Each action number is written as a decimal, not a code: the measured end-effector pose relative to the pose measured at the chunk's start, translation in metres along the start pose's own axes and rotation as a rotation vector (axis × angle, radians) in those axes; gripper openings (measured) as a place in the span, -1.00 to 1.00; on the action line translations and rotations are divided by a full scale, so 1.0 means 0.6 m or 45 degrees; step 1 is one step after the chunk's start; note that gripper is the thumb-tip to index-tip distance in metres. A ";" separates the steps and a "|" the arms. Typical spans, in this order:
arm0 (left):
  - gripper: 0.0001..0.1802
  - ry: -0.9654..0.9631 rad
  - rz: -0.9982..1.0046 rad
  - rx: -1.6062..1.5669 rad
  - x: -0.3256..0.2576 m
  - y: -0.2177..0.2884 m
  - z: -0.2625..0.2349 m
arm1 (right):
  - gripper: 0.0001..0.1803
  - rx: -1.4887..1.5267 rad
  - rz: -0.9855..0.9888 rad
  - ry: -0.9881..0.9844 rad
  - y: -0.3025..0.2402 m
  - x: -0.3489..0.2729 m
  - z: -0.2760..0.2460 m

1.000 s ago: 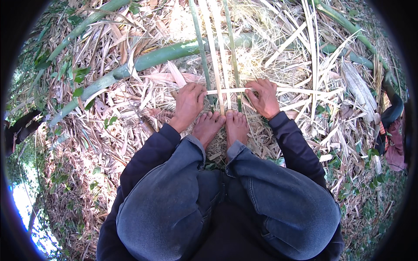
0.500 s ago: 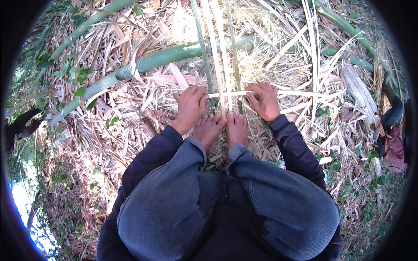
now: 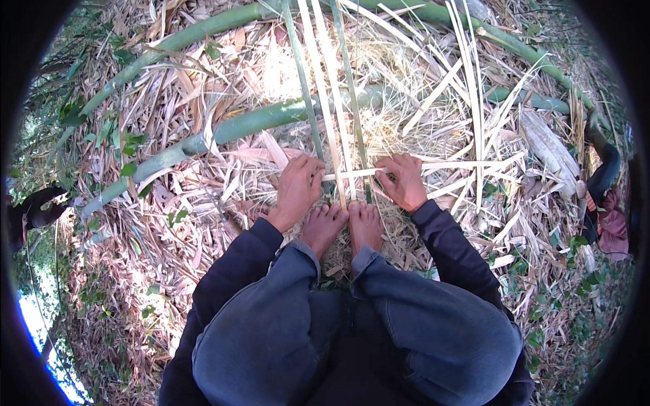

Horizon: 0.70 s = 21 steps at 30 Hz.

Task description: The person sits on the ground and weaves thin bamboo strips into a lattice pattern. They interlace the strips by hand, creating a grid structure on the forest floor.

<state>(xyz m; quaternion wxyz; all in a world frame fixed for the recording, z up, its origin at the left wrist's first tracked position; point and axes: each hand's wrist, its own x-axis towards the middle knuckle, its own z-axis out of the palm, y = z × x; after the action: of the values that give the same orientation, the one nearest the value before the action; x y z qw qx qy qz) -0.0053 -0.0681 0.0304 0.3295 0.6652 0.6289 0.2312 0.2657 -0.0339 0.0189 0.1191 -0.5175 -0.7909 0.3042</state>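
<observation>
Pinches a pale bamboo cross-strip (image 3: 358, 173) between left hand (image 3: 298, 187), at ten o'clock from the bare feet (image 3: 366, 229), and right hand (image 3: 405, 183), at two. Crosses long bamboo strips (image 3: 320, 88), cut off at twelve o'clock. Vanishes leftward behind curled fingers (image 3: 314, 166); hard to make out the over-under order at the crossings.

No text, label, number or sign can be read: I find none on the pale crosswise strip (image 3: 362, 173), on the thick green stalk (image 3: 250, 120), or on the blue trousers (image 3: 264, 331). The reddish cloth (image 3: 615, 227) is too small to tell.
</observation>
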 end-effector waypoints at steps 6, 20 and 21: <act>-0.86 -0.061 0.151 -0.075 0.007 0.021 0.021 | -0.87 0.001 -0.004 0.012 0.003 -0.001 0.002; -0.78 -0.082 0.017 -0.065 -0.016 -0.013 0.017 | -0.89 0.018 -0.024 0.046 -0.001 -0.001 0.000; -0.78 -0.077 0.022 -0.066 -0.016 -0.011 0.018 | -0.89 0.011 -0.027 0.051 -0.001 -0.002 0.000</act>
<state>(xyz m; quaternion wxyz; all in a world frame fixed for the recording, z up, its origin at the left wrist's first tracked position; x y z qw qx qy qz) -0.0031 -0.0795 0.0190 0.3635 0.6685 0.6067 0.2299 0.2660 -0.0353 0.0190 0.1404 -0.5144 -0.7924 0.2962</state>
